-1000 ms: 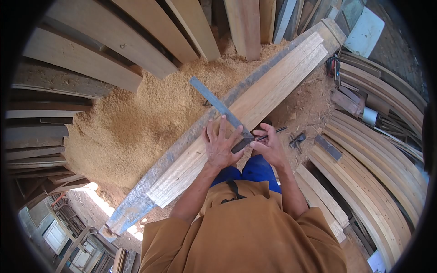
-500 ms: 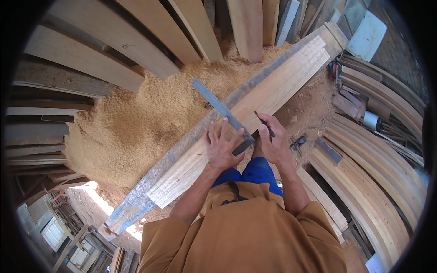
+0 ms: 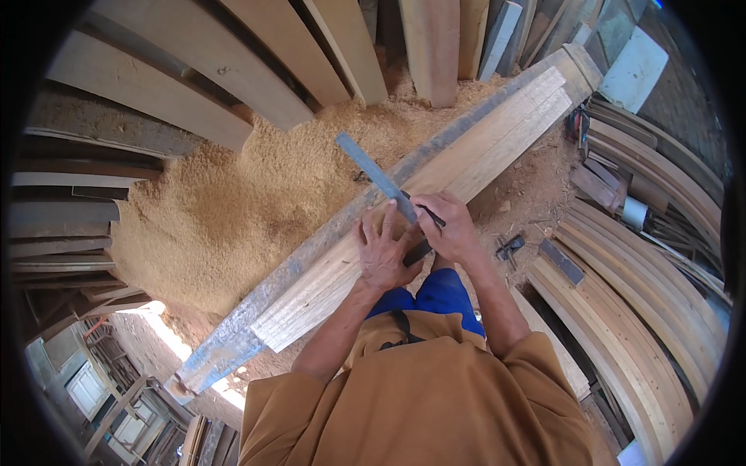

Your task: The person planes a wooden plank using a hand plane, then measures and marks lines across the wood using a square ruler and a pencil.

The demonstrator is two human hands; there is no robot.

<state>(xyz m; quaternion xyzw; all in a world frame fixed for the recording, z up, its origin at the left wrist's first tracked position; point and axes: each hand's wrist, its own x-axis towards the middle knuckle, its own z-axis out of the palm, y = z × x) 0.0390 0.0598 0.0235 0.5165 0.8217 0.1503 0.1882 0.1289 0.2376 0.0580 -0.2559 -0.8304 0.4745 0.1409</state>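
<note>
My left hand (image 3: 383, 252) holds a try square against a pale wooden board (image 3: 497, 144), its fingers spread over the metal blade and its thumb by the dark stock. The try square (image 3: 367, 163) lies across the board, and the blade's far end sticks out past the edge over the sawdust. In my right hand (image 3: 452, 231) a dark, slim pencil-like marker (image 3: 432, 216) is pinched. Its tip meets the blade's edge above the board. My right fingers are close beside the left thumb and cover part of the square.
The board rests on a long, stained beam (image 3: 214, 353) running diagonally. Beyond it is a sawdust heap (image 3: 210, 233), with upright planks (image 3: 194, 62) behind. At right, stacked planks (image 3: 629, 311) carry a dark block (image 3: 561, 262). A small dark tool (image 3: 510, 248) lies on the ground.
My right hand has moved left and inward, bringing the marker from beside the square to its blade. My left hand still holds the square on the board.
</note>
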